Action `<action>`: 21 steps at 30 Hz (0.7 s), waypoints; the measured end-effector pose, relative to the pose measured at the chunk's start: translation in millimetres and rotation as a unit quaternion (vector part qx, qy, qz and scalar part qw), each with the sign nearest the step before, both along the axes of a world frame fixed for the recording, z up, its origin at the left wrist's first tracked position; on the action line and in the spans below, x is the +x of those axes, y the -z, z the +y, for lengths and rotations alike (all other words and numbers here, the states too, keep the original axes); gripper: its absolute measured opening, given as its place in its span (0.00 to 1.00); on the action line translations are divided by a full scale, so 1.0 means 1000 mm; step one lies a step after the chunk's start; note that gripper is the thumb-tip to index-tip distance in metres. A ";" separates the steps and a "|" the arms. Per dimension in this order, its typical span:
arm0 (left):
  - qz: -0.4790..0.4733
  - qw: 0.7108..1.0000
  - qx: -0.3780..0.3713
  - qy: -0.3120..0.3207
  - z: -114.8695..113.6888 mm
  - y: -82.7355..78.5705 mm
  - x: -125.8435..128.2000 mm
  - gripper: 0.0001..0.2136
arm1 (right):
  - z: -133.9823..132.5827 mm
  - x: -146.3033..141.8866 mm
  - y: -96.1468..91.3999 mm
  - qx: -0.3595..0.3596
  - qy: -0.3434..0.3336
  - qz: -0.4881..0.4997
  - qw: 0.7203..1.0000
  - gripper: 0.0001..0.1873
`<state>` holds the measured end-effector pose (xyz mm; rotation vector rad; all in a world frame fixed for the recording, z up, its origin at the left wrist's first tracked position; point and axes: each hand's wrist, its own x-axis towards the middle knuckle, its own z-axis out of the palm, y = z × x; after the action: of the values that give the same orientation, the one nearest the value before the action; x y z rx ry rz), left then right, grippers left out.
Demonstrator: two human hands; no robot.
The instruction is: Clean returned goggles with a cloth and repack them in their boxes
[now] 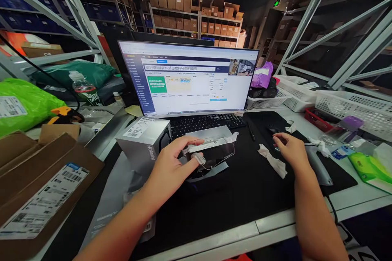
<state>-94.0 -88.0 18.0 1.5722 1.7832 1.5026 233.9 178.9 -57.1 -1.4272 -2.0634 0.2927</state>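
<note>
Close to the camera, at the bottom edge, a bare left forearm [131,220], leading up to the left hand [176,161] near the middle. With this hand, holding a flat, black, glossy rectangular item [222,154] partly wrapped in clear plastic film: thumb pressed on the near side, other fingers on the far side, closed firmly around one end. Held so, slightly tilted, over a black desk mat [239,195] and in front of a black keyboard [211,121]; not possible to tell if resting on something beneath.

Farther to the right, the bare right hand [290,149], with fingers half bent and fingertips very near a small black computer mouse [272,129]; cannot tell if touching it or pinching something small. Between both hands, on the mat, a crumpled white paper-like strip [272,161]. Just beside the right wrist, a grey handheld scanner [318,167].

Left of the held item, a silver-grey box [133,144] with a white label, standing upright. At the left edge, an opened brown cardboard box [88,161] with a large shipping label. Behind the keyboard, a wide, lit monitor [183,102] with Chinese text; right of the keyboard, a thin black pen [250,129].
</note>
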 end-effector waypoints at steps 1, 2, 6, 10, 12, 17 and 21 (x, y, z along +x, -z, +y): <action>0.007 1.000 0.006 -0.003 0.000 0.000 0.000 0.11 | 0.000 0.000 0.001 -0.003 -0.004 -0.009 1.000 0.19; 0.013 1.000 0.012 -0.004 0.000 0.001 0.000 0.11 | 0.001 0.000 0.002 -0.007 -0.010 -0.019 1.000 0.19; 0.035 0.999 0.028 0.011 0.000 0.002 0.000 0.12 | 0.005 0.003 0.014 -0.052 -0.076 -0.075 0.993 0.23; 0.054 0.997 0.039 0.032 -0.002 0.002 0.001 0.13 | 0.012 0.000 0.029 -0.095 -0.123 -0.134 0.979 0.26; 0.061 0.996 0.044 0.040 -0.003 0.001 0.003 0.13 | 0.017 -0.004 0.037 -0.103 -0.126 -0.156 0.974 0.23; 0.083 0.994 0.061 0.028 -0.005 0.000 0.006 0.16 | 0.029 -0.008 0.045 -0.112 -0.137 -0.208 0.962 0.09; 0.102 0.992 0.077 0.018 -0.008 -0.001 0.008 0.17 | 0.031 -0.005 0.036 -0.068 -0.106 -0.229 0.965 0.08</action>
<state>-86.2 -96.2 18.7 1.8838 1.7699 1.5430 229.0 209.5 -93.0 -1.4562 -2.6248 0.2069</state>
